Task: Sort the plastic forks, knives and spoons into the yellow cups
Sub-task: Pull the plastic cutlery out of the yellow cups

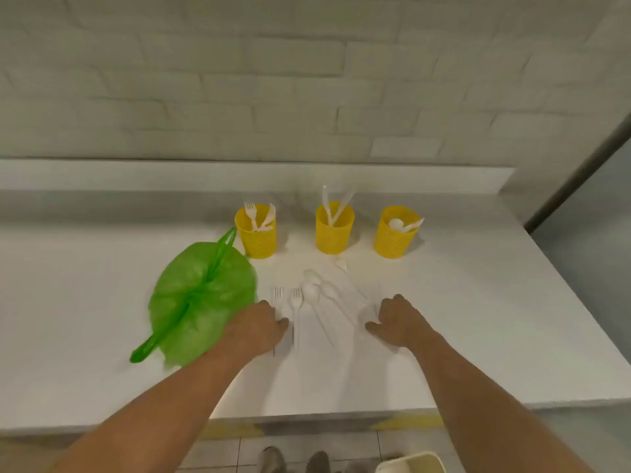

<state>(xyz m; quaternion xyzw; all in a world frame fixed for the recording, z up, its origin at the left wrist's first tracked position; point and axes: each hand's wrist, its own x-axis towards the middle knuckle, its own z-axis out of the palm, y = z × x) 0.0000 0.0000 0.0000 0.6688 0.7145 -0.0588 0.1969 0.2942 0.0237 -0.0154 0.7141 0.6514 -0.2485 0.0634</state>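
Status: partly sorted.

Far row, L to R: left yellow cup [256, 235] has forks in it. Middle yellow cup [334, 232] has knives standing up. Right yellow cup [395, 237] has spoons.

Still loose on counter [478, 319], near side of cups, L to R: two forks [278, 296] side by side, then overlapping spoons [311, 290]. Small white piece [341, 264] sits just in front of middle cup, type unclear. White on white, so exact count uncertain; can't tell if any knives remain.

Hands: left hand [259, 324] is knuckles up over the fork handles, fingers curled down. Gripping vs. resting: cannot tell. Right hand [397, 317] is just right of the spoon handles, fingers tucked under. Contents hidden, cannot tell.

Est.: each cup started, a handful of pcs left.

Surface/room, L to R: green plastic bag [201, 302] lies flat, beside left cup. Counter is white w/ low ledge at back and white brick wall [307, 80] behind. Tiled floor, shoes [293, 460] and pale bin [409, 464] at near edge. Grey panel at far right.
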